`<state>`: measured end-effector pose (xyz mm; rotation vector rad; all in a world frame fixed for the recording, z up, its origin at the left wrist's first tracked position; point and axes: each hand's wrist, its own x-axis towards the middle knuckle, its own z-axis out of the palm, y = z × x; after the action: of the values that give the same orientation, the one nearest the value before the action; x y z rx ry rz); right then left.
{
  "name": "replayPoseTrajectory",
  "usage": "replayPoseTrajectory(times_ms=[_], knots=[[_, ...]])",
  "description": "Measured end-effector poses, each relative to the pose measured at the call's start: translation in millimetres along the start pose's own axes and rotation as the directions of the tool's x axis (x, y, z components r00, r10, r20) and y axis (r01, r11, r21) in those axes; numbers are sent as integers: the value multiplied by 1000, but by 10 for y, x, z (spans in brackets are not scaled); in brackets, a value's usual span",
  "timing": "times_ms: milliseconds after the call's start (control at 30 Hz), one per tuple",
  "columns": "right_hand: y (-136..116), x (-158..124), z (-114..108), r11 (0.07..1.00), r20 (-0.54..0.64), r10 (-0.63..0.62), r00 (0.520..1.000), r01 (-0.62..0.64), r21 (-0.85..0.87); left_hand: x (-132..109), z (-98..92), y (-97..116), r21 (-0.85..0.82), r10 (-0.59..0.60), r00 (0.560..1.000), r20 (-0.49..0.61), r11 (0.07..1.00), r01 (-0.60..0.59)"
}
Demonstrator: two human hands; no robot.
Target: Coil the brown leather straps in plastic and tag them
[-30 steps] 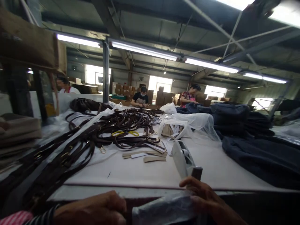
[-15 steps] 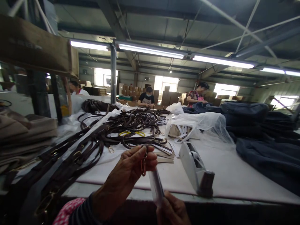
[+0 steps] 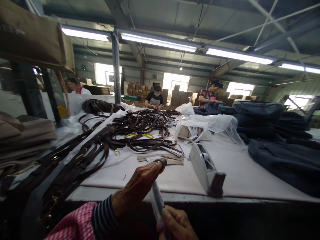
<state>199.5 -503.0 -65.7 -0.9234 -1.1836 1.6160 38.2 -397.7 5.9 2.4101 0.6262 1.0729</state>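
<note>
My left hand (image 3: 140, 183) is raised over the table's near edge, its fingers closed on a dark brown leather strap (image 3: 162, 162). A short looped piece of that strap shows at the fingertips; the rest is hidden by the hand. Lower and to the right, my right hand (image 3: 178, 221) grips a narrow, translucent plastic-looking strip (image 3: 157, 200). The strip slants up towards the underside of my left hand. Whether its upper end touches the strap cannot be made out.
A tape dispenser (image 3: 206, 170) stands right of my hands. Dark straps with gold hardware (image 3: 97, 146) heap up on the left. Flat beige strips (image 3: 172, 160) lie just beyond my left hand. Navy fabric bags (image 3: 282, 163) are at right. Co-workers (image 3: 154, 98) stand farther back.
My left hand has turned, so the gold clasp seen hanging from it is now out of sight and a brown strap loop shows. The strip and right hand have shifted slightly left. The view has tilted.
</note>
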Motion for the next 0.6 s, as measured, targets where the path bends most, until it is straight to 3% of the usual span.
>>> replayPoseTrajectory(times_ms=[100, 167, 233, 433, 600], knots=[[-78, -74, -83, 999, -51, 32, 998, -31, 21, -33, -63, 0, 180, 121, 978, 167, 972, -151], [-188, -144, -147, 997, -109, 52, 993, -47, 54, -86, -98, 17, 205, 161, 934, 318, 950, -234], [-319, -208, -214, 993, -125, 88, 988, -78, 89, -165, -121, 44, 186, 149, 904, 400, 953, -239], [-514, -205, -372, 980, -19, 192, 981, -191, 62, -416, -115, 120, 240, 97, 903, 419, 947, -213], [-597, -211, -491, 972, 59, 210, 976, -202, -117, -546, -121, 185, 355, -6, 893, 450, 919, -173]])
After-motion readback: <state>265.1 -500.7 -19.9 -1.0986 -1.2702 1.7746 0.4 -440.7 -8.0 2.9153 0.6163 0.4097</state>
